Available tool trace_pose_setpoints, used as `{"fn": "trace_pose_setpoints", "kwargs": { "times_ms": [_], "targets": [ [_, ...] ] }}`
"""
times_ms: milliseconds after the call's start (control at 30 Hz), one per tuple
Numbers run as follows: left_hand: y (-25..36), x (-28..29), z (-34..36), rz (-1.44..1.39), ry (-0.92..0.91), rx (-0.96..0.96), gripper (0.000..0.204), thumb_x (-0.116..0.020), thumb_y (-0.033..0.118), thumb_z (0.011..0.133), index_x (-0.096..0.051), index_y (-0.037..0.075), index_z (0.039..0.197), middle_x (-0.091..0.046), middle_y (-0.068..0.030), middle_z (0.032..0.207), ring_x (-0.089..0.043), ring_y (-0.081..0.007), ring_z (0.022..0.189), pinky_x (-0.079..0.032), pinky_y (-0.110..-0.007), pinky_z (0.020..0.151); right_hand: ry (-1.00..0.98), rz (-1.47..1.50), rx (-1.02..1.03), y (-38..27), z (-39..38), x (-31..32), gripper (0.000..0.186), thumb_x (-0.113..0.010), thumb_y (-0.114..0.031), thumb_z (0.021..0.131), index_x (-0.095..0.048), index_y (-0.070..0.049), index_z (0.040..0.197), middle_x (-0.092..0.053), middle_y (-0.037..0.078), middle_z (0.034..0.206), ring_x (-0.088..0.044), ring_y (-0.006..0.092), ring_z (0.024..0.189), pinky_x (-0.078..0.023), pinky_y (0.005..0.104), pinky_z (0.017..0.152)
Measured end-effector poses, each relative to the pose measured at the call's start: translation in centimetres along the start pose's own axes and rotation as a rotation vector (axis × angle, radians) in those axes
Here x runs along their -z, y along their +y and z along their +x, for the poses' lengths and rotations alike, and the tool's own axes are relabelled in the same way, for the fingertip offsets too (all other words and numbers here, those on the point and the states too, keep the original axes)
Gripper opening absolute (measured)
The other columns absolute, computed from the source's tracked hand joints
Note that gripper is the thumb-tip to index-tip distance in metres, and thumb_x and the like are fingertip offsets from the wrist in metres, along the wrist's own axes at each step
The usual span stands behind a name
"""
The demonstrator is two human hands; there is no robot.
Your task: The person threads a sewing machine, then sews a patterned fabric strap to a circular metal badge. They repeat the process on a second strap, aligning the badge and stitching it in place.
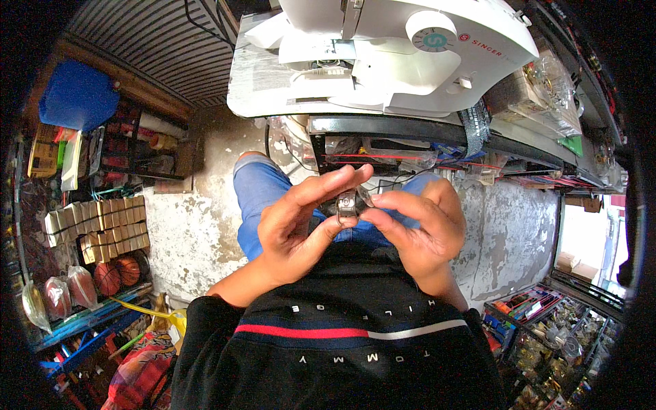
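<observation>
While the thumb and long fingers of the left hand (290, 222) make a wide curve around a small, shiny, dark grey piece (347, 205), the right hand (430, 229) pinches its right side, fingertips close together. Blue jeans (263, 195) are below the fingers. Past the fingertips, a big white sewing machine (424, 78) stands on a black-edged surface (389, 126).

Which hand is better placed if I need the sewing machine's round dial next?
Probably the right hand: the dial lies almost straight ahead of it. The left hand is farther left, its thumb against the small metal piece. The right fingertips are at that piece too.
</observation>
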State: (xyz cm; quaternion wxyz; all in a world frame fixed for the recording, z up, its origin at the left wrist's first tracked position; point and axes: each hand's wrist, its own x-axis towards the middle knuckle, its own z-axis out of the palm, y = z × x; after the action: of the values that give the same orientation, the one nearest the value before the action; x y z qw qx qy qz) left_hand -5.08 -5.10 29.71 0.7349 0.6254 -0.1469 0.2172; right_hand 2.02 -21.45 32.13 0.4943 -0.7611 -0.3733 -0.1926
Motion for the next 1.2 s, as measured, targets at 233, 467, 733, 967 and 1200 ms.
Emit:
{"fn": "trace_pose_setpoints", "kwargs": {
  "times_ms": [233,467,733,967,1200],
  "targets": [
    [0.1,0.2,0.3,-0.022,0.000,0.006,0.035,-0.064,-0.006,0.084,-0.055,-0.008,0.118,-0.060,-0.0262,0.117,-0.059,-0.0333,0.113,-0.048,-0.041,0.095,-0.139,0.046,-0.040,-0.6,-0.1,0.4,0.026,-0.083,-0.012,0.066,-0.074,-0.014,0.090,-0.053,-0.001,0.065,-0.044,0.0122,0.051,-0.034,0.0276,0.044],
    [-0.1,0.7,0.3,-0.096,0.023,0.086,0.033,-0.074,-0.001,0.076,-0.059,-0.003,0.105,-0.063,-0.0205,0.103,-0.063,-0.0280,0.098,-0.051,-0.038,0.088,-0.146,0.240,-0.138,-0.5,0.5,0.7,0.019,-0.079,-0.009,0.070,-0.072,-0.011,0.088,-0.062,-0.002,0.072,-0.046,0.0134,0.055,-0.037,0.0279,0.049],
    [-0.3,1.0,0.3,-0.040,0.037,0.133,0.035,-0.081,0.005,0.071,-0.062,-0.003,0.098,-0.064,-0.0181,0.096,-0.065,-0.0259,0.092,-0.052,-0.036,0.082,-0.223,0.222,-0.039,-0.9,1.0,1.4,0.022,-0.080,-0.007,0.069,-0.072,-0.011,0.089,-0.057,0.002,0.076,-0.049,0.0137,0.063,-0.038,0.0264,0.054],
    [-0.5,1.4,0.7,0.043,-0.001,0.098,0.033,-0.083,0.010,0.069,-0.066,-0.003,0.094,-0.067,-0.0176,0.094,-0.066,-0.0249,0.090,-0.052,-0.035,0.081,-0.197,0.314,-0.030,-0.6,1.1,0.8,0.023,-0.079,-0.005,0.068,-0.072,-0.009,0.090,-0.056,0.005,0.085,-0.054,0.0146,0.069,-0.042,0.0249,0.058],
    [-0.8,1.5,0.4,-0.128,-0.016,0.182,0.035,-0.080,-0.005,0.067,-0.064,-0.004,0.098,-0.066,-0.0153,0.097,-0.064,-0.0229,0.093,-0.052,-0.033,0.081,-0.230,0.342,0.034,0.0,0.6,0.8,0.022,-0.078,-0.004,0.069,-0.072,-0.009,0.089,-0.063,0.008,0.095,-0.057,0.0162,0.073,-0.044,0.0241,0.062]
  ]
}}
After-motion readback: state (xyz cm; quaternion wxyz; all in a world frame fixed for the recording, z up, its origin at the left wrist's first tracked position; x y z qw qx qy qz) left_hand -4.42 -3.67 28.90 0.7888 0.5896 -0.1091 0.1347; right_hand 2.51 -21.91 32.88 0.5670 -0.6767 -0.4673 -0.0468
